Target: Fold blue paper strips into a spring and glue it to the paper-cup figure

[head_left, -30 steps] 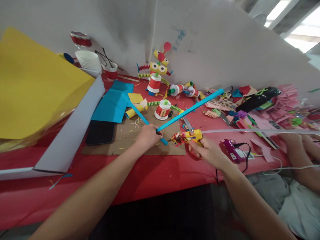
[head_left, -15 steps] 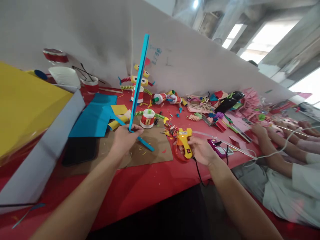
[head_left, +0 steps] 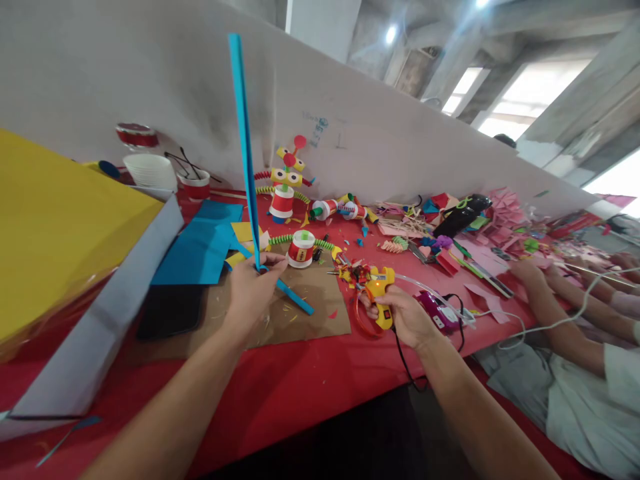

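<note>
The left grip (head_left: 253, 293) pinches the blue paper strip (head_left: 245, 147), which stands upright above it; the right grip (head_left: 406, 317) wraps closed around the yellow glue gun (head_left: 379, 293), over the red counter (head_left: 300, 380).

Forearms bare along their whole visible length, slim and smooth; left hand (head_left: 253, 293) and right hand (head_left: 407, 317) bare likewise, fingers uncovered.

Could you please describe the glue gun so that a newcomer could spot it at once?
On the long red table, look just right of the brown cardboard sheet, where the person's right hand grips a tool. That glue gun is the only bright yellow, pistol-shaped thing there, with a clear glue stick trailing from its back and a black cord hanging below.
</note>
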`<state>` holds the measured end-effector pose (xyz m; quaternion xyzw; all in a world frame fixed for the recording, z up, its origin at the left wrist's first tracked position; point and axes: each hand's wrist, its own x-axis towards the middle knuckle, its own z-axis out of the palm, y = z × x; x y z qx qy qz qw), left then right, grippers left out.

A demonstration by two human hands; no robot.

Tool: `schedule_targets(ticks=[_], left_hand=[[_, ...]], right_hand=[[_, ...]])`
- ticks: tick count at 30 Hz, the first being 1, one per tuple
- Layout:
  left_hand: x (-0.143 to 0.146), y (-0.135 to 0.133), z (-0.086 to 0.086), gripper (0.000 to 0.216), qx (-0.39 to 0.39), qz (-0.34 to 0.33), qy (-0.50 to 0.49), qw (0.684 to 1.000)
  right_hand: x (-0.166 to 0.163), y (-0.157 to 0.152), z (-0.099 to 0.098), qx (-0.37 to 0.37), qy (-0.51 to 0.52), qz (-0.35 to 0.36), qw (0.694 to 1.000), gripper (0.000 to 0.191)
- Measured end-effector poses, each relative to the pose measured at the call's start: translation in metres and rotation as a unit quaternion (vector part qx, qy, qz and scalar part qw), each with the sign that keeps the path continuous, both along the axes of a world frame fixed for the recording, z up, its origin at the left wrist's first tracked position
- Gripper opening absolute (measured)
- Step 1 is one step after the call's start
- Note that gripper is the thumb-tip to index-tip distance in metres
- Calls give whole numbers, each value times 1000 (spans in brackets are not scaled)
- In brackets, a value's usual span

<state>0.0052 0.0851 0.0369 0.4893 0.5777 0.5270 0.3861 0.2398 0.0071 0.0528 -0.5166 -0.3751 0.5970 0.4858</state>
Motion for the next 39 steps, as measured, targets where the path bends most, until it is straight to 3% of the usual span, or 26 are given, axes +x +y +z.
schedule_targets(ticks=[6,10,12,16,19,22,26,30,39], left_hand=[[-2,-3,3,14,60,44,-48,996],[5,-13,3,18,100,55,-103,988],[14,-23,0,23,81,-3,-123,989],[37,-46,-9,35,-28,-194,-143,970],[45,-56,-11,37,-64,-254,-201,944],[47,-57,-9,40,-65,-237,-262,933],[49,-56,-11,38,-84,-211,-322,919],[52,-59,-17,34,-118,-212,-336,910],[50,-61,-17,27,-168,-264,-378,871]], right_hand=[[-2,3,-1,19,-15,-7,1000,10],[-8,5,2,33,-28,-61,997,14],[-15,5,5,32,-12,-89,995,18],[-37,2,9,36,10,-92,995,22],[-55,2,6,106,-6,-81,991,21],[-72,4,-4,145,29,-103,984,18],[-87,7,-18,136,94,-120,979,22],[-93,6,-27,136,87,-148,976,26],[-93,5,-25,184,50,-110,976,35]])
